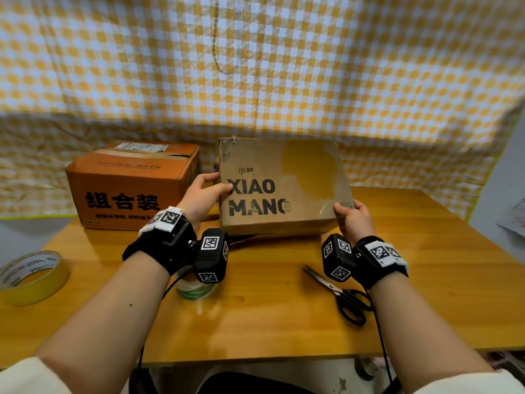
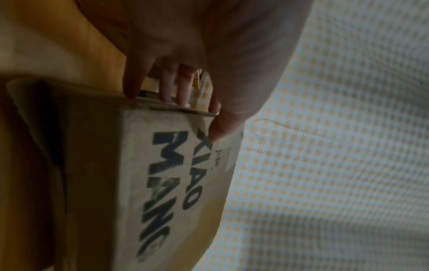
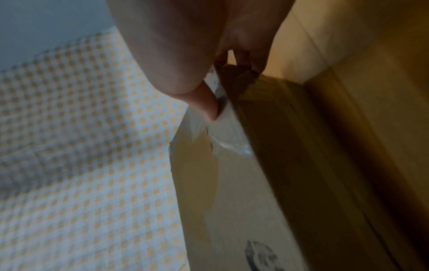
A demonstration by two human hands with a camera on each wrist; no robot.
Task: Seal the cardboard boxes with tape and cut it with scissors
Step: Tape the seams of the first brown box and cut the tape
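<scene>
A brown cardboard box (image 1: 284, 183) printed XIAO MANG sits at the table's middle, its printed face tilted toward me. My left hand (image 1: 216, 184) grips its left side, thumb on the printed face and fingers along the side edge. The left wrist view shows that left hand (image 2: 192, 113) on the box (image 2: 162, 174). My right hand (image 1: 349, 217) grips the near right corner, thumb on a patch of clear tape. In the right wrist view the right hand (image 3: 230, 88) pinches that corner of the box (image 3: 232, 201). Black-handled scissors (image 1: 338, 291) lie near my right wrist. A yellow tape roll (image 1: 31, 277) lies far left.
An orange box (image 1: 133, 183), taped on top, stands left of the brown one. A second tape roll (image 1: 196, 290) with green print lies under my left wrist. The wooden table (image 1: 270, 322) ends close to me. A yellow checked cloth (image 1: 255, 66) hangs behind.
</scene>
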